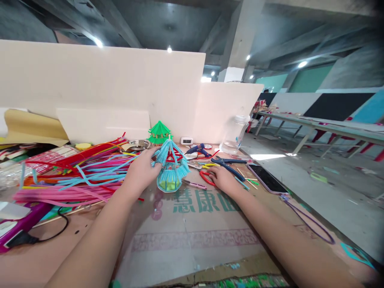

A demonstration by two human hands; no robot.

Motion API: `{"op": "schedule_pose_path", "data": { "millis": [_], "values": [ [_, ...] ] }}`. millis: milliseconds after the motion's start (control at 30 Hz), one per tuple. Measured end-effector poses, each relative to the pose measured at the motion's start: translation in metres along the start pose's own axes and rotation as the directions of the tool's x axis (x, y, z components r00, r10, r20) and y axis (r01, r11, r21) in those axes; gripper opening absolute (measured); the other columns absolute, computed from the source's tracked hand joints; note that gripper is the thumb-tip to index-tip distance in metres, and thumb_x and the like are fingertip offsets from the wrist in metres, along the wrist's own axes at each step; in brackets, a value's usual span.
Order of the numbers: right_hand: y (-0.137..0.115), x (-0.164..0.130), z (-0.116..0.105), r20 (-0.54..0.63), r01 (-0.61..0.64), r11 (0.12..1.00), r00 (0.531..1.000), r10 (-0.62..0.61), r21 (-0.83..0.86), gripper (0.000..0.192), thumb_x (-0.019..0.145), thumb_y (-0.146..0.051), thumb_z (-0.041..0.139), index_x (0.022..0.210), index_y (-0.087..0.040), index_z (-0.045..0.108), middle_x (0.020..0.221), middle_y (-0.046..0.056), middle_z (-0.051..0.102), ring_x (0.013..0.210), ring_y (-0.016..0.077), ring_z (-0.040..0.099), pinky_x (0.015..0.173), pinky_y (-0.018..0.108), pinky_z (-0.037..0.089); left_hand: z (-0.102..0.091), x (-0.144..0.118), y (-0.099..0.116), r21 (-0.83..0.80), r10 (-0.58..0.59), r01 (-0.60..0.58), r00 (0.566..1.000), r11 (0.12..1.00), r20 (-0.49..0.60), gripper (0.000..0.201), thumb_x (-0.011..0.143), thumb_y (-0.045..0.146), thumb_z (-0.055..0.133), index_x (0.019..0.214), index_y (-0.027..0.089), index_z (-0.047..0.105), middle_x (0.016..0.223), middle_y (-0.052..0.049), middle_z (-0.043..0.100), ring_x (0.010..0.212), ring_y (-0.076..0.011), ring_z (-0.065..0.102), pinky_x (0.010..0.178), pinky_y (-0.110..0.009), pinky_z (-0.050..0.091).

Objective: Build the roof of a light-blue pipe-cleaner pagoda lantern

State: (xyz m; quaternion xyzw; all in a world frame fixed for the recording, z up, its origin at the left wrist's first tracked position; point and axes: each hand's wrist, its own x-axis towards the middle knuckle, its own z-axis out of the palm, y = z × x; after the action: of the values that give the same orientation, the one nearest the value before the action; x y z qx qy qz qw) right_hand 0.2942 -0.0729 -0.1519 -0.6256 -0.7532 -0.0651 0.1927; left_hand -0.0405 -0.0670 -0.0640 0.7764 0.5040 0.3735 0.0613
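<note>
A small pavilion model (171,166) made of light blue pipe cleaners, with red posts and a green base, stands on the cardboard-covered table (192,240). My left hand (143,170) grips its left side at the roof. My right hand (221,178) lies flat on the table to the model's right, fingers resting on red-handled scissors (206,177), beside blue-handled pliers (228,165). A finished green pavilion model (159,133) stands behind.
A heap of pink, blue and red pipe cleaners (81,176) covers the left. A phone (268,179) lies at the right edge with a purple cable (309,220). A clear jar (235,136), a small clock (186,141) and white foam boards (120,80) stand at the back.
</note>
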Motion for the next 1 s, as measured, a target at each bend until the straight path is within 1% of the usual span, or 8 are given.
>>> {"op": "schedule_pose_path", "data": {
  "millis": [167, 267, 467, 633, 700, 800, 900, 1000],
  "values": [
    [-0.003, -0.001, 0.002, -0.034, -0.041, 0.999, 0.999, 0.041, 0.019, 0.029, 0.096, -0.031, 0.050, 0.109, -0.018, 0.072, 0.120, 0.011, 0.069, 0.114, 0.0268, 0.060, 0.101, 0.039, 0.044, -0.007, 0.002, 0.000, -0.084, -0.018, 0.012, 0.997, 0.996, -0.070, 0.053, 0.079, 0.024, 0.049, 0.131, 0.017, 0.061, 0.117, -0.011, 0.065, 0.108, -0.0279, 0.062, 0.097, -0.040, 0.047],
    [-0.003, -0.001, 0.000, -0.029, -0.037, 0.999, 0.999, 0.038, 0.029, 0.030, 0.096, -0.031, 0.050, 0.109, -0.017, 0.072, 0.121, 0.011, 0.069, 0.114, 0.0267, 0.060, 0.102, 0.039, 0.043, -0.012, 0.001, 0.003, -0.153, -0.025, 0.002, 0.988, 0.988, -0.151, 0.043, 0.089, 0.037, 0.047, 0.121, 0.017, 0.066, 0.115, -0.010, 0.067, 0.110, -0.0268, 0.061, 0.099, -0.038, 0.045],
    [-0.002, 0.000, 0.001, -0.024, -0.039, 0.999, 0.999, 0.040, 0.037, 0.029, 0.095, -0.031, 0.051, 0.109, -0.018, 0.073, 0.120, 0.010, 0.069, 0.113, 0.0253, 0.060, 0.102, 0.038, 0.043, -0.014, -0.002, 0.007, -0.179, -0.062, 0.027, 0.980, 0.983, -0.190, 0.051, 0.097, 0.053, 0.036, 0.114, 0.017, 0.068, 0.114, -0.010, 0.070, 0.109, -0.0268, 0.061, 0.093, -0.035, 0.045],
    [-0.004, -0.002, -0.001, -0.043, -0.018, 0.999, 0.999, 0.020, 0.049, 0.028, 0.095, -0.029, 0.050, 0.107, -0.017, 0.073, 0.117, 0.012, 0.070, 0.109, 0.0263, 0.062, 0.100, 0.040, 0.045, -0.013, -0.002, 0.007, -0.319, -0.138, 0.054, 0.959, 0.946, -0.248, 0.033, 0.097, 0.041, 0.037, 0.096, 0.019, 0.062, 0.075, -0.002, 0.063, 0.069, -0.0189, 0.058, 0.064, -0.029, 0.043],
    [-0.008, -0.002, -0.006, -0.067, 0.001, 0.998, 0.998, 0.003, 0.061, 0.028, 0.095, -0.028, 0.050, 0.107, -0.016, 0.072, 0.117, 0.013, 0.070, 0.109, 0.0269, 0.062, 0.099, 0.040, 0.046, -0.013, -0.001, 0.009, -0.490, -0.181, 0.050, 0.958, 0.870, -0.223, 0.022, 0.094, 0.038, 0.043, 0.088, 0.021, 0.056, 0.066, 0.002, 0.055, 0.054, -0.0143, 0.049, 0.054, -0.026, 0.038],
    [-0.018, 0.000, -0.025, -0.136, 0.035, 0.996, 0.990, -0.023, 0.088, 0.028, 0.094, -0.024, 0.048, 0.107, -0.016, 0.071, 0.116, 0.014, 0.069, 0.110, 0.0277, 0.062, 0.100, 0.042, 0.045, -0.014, 0.001, 0.018, -0.738, -0.209, 0.067, 0.973, 0.671, -0.102, 0.019, 0.089, 0.040, 0.048, 0.091, 0.021, 0.051, 0.066, 0.003, 0.059, 0.046, -0.0116, 0.045, 0.048, -0.024, 0.037],
    [-0.039, 0.004, -0.052, -0.229, 0.065, 0.990, 0.973, -0.034, 0.129, 0.028, 0.096, -0.027, 0.046, 0.108, -0.017, 0.069, 0.114, 0.013, 0.070, 0.110, 0.0266, 0.062, 0.099, 0.040, 0.046, -0.014, -0.002, 0.031, -0.884, -0.202, 0.136, 0.978, 0.447, 0.048, 0.026, 0.084, 0.044, 0.059, 0.092, 0.020, 0.052, 0.068, 0.000, 0.067, 0.055, -0.0141, 0.058, 0.057, -0.025, 0.046],
    [-0.077, 0.009, -0.082, -0.272, 0.107, 0.954, 0.962, -0.028, 0.281, 0.026, 0.096, -0.032, 0.049, 0.102, -0.018, 0.070, 0.105, 0.009, 0.074, 0.100, 0.0238, 0.066, 0.091, 0.037, 0.049, -0.012, -0.008, 0.042, -0.907, -0.116, 0.158, 0.986, 0.390, 0.121, 0.031, 0.078, 0.047, 0.069, 0.087, 0.018, 0.060, 0.076, -0.003, 0.071, 0.072, -0.0167, 0.065, 0.067, -0.026, 0.048]
  ]
}}
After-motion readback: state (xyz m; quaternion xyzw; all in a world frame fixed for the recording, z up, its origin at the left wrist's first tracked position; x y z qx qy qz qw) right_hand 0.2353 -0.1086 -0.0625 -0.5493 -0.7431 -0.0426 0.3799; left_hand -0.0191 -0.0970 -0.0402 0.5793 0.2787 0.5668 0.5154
